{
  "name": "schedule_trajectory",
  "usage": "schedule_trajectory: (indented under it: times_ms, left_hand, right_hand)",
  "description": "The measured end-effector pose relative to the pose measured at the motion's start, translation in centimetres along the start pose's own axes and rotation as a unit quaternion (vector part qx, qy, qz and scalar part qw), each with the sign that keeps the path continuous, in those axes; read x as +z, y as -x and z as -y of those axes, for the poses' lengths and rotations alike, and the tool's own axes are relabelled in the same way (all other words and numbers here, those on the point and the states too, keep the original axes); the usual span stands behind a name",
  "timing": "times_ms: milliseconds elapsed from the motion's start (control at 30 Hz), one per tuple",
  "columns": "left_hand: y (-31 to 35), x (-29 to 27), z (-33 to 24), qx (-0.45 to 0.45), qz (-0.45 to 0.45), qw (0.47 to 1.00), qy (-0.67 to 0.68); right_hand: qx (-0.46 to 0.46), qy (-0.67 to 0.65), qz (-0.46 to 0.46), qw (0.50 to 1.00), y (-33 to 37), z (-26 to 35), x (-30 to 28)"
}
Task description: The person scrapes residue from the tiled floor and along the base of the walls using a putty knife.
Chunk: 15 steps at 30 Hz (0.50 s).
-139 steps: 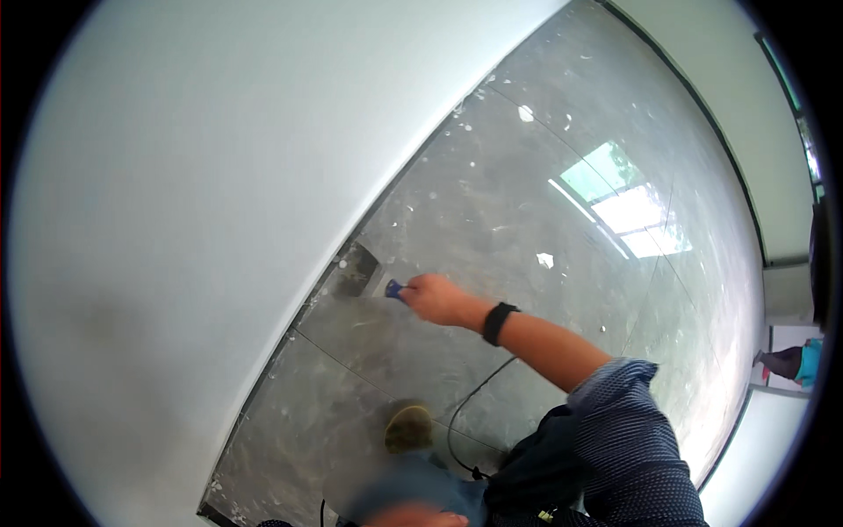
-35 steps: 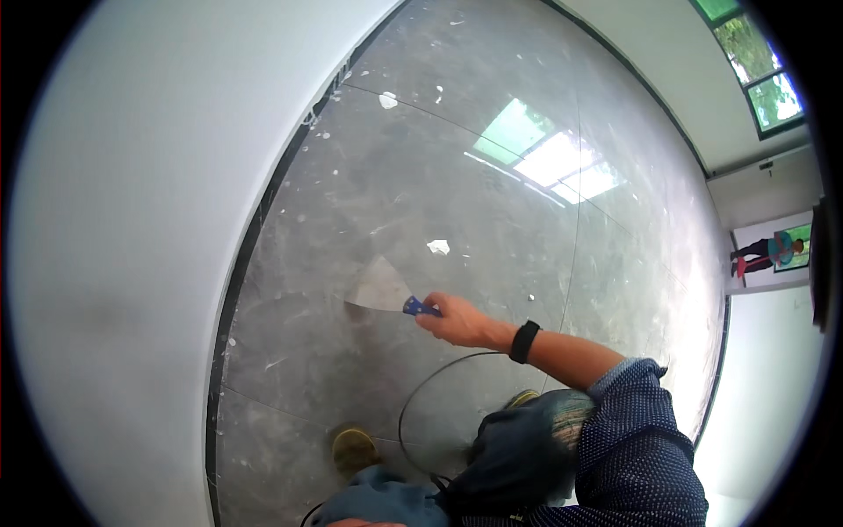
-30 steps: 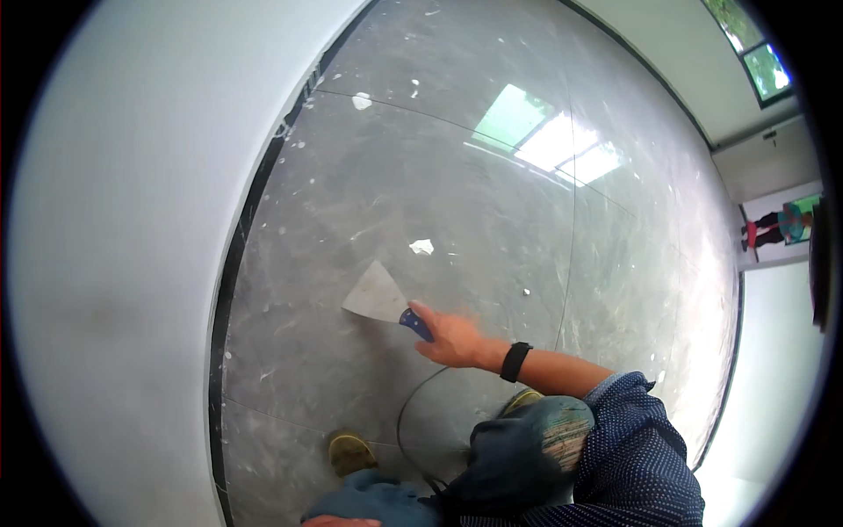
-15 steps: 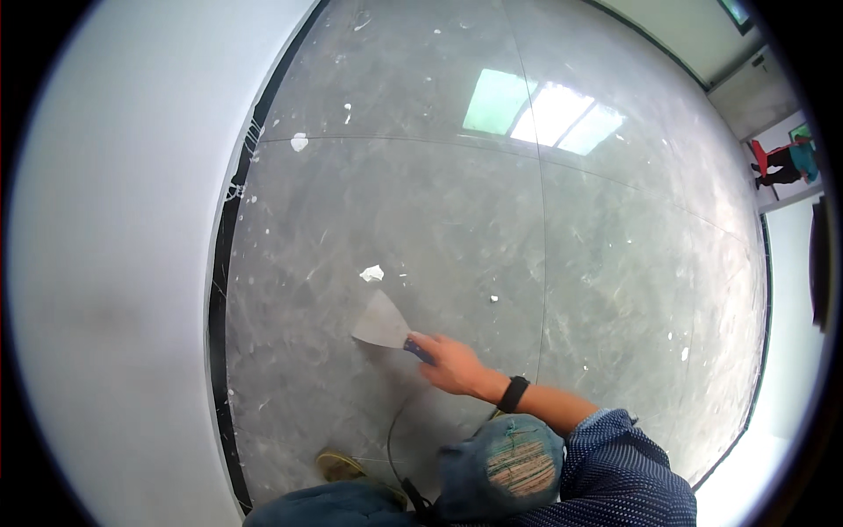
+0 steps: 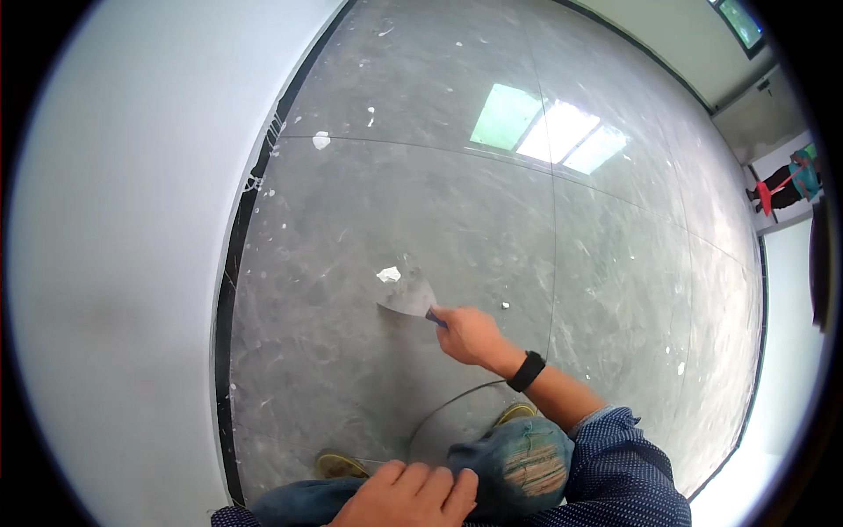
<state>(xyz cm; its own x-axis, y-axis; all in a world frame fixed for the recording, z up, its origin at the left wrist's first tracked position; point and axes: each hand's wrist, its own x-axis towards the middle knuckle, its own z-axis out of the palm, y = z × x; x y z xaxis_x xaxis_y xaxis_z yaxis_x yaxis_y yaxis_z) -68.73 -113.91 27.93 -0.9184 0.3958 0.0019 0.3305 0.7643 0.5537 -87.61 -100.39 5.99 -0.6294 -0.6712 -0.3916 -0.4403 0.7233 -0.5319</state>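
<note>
My right hand (image 5: pixel 471 335), reaching in from the right with a black band on its wrist, is closed round the blue handle of a wide putty knife (image 5: pixel 409 296). The metal blade is tilted low over the grey floor. A white chip (image 5: pixel 388 275) lies beside the blade's far left part; whether they touch I cannot tell. At the lower edge my left hand (image 5: pixel 411 496) shows with bent, curled fingers in front of my jeans. Its palm is hidden, and anything inside it cannot be made out.
A white wall (image 5: pixel 132 246) with a black baseboard (image 5: pixel 226 351) runs along the left. Smaller white bits (image 5: pixel 321 140) dot the floor. A dark cable (image 5: pixel 452 400) curves near my shoes (image 5: pixel 340 464). At the far right stands another person (image 5: pixel 795 180) with a red tool.
The putty knife has moved forward and turned, bringing its blade alongside the white chip. My left hand has come into view at the bottom. The view has shifted slightly.
</note>
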Motion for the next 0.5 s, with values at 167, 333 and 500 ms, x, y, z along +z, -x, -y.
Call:
schedule_trajectory:
  times_ms: [167, 333, 500]
  left_hand:
    - [1.5, -0.3, 0.0, -0.01, 0.009, 1.0, 0.004]
    - [2.2, -1.0, -0.4, 0.021, -0.001, 1.0, 0.015]
    - [2.3, -0.1, 0.6, 0.004, 0.014, 1.0, 0.009]
  right_hand:
    - [-0.009, 0.063, 0.043, 0.997, 1.6, 1.1, -0.1]
    - [0.021, 0.016, 0.01, 1.0, 0.3, 1.9, -0.6]
    - [0.035, 0.055, 0.055, 0.996, -1.5, 3.2, -1.0]
